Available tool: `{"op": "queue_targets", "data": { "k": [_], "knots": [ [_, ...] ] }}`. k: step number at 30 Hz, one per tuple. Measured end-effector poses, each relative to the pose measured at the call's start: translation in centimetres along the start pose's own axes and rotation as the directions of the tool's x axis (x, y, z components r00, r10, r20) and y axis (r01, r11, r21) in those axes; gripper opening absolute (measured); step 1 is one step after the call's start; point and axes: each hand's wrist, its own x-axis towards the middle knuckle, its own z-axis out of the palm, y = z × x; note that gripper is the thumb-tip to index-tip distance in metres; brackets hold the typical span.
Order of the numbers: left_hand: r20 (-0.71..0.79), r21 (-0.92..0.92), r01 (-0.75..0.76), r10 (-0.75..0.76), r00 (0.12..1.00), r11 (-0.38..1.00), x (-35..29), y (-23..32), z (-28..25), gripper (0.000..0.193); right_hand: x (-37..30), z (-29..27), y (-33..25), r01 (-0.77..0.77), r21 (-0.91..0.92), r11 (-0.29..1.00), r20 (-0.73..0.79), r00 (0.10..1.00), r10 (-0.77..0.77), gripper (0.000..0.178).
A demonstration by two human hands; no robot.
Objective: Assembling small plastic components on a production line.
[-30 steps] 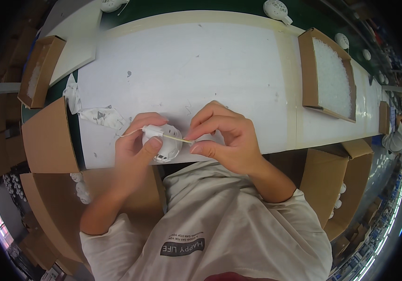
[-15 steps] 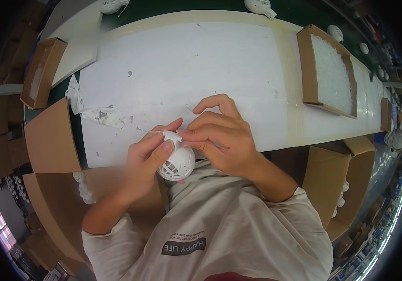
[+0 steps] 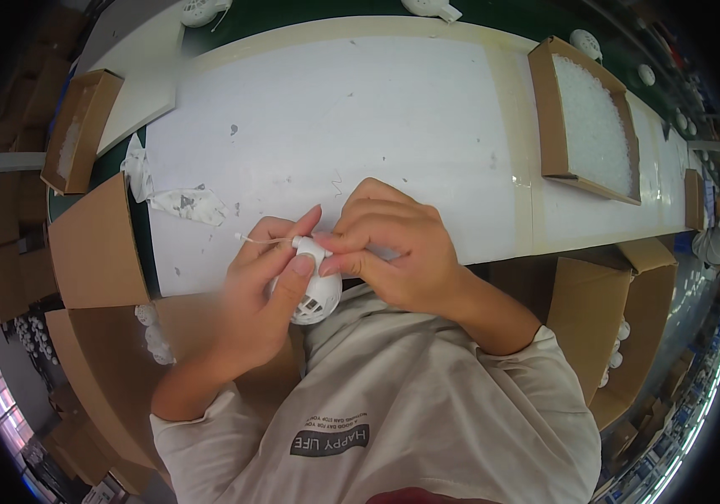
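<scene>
My left hand [image 3: 267, 290] is closed around a white round plastic housing [image 3: 316, 307] with a slotted grille and a short neck. Its thumb lies along the neck, grille side toward my body. From the neck's end a thin white cord [image 3: 269, 241] sticks out to the left, past my left fingers. My right hand [image 3: 397, 244] pinches thumb and forefinger together at the right side of the neck, touching it. Whatever sits between those fingertips is too small and covered to make out. Both hands are above the near edge of the white-covered table [image 3: 293, 109].
A cardboard tray [image 3: 551, 126] of small clear pieces stands at the right. Another small carton [image 3: 83, 126] sits far left. Open cardboard boxes with white round parts flank me, left [image 3: 95, 252] and right [image 3: 591, 328]. Crumpled white scraps [image 3: 188, 204] lie at the table's left.
My right fingers have curled in and press closer on the neck's side. The housing has tilted slightly, and the cord's free end has come into clearer view. The view has shifted a little.
</scene>
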Motion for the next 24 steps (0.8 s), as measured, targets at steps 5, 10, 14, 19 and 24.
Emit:
{"op": "queue_targets", "data": {
  "k": [5,10,14,19,24],
  "knots": [
    [0.146,-0.313,0.36,-0.33,0.933,0.879,-0.2,0.2,-0.5,0.032,-1.1,1.3,0.0,0.223,-0.094,0.97,-0.118,0.965,-0.233,0.03],
    [0.054,0.211,0.019,-0.031,0.998,0.977,-4.2,2.4,-6.1,0.034,0.9,-5.1,-2.0,0.248,-0.337,0.908,-0.055,0.958,-0.282,0.035],
    [-0.303,0.443,0.343,-0.222,0.927,0.828,-12.1,2.5,-14.9,0.046,-0.3,-23.2,2.3,-0.38,-0.818,0.432,-0.462,0.881,-0.101,0.052],
    [-0.367,0.776,0.531,-0.442,0.819,0.341,-17.9,-1.7,-21.4,0.044,-1.9,-27.7,5.3,-0.482,-0.865,0.138,-0.438,0.86,0.262,0.053],
    [-0.578,0.615,0.637,-0.284,0.765,0.465,-17.3,-2.3,-18.7,0.047,-1.7,-25.9,4.9,-0.537,-0.825,0.175,-0.447,0.81,0.378,0.042]
  ]
}}
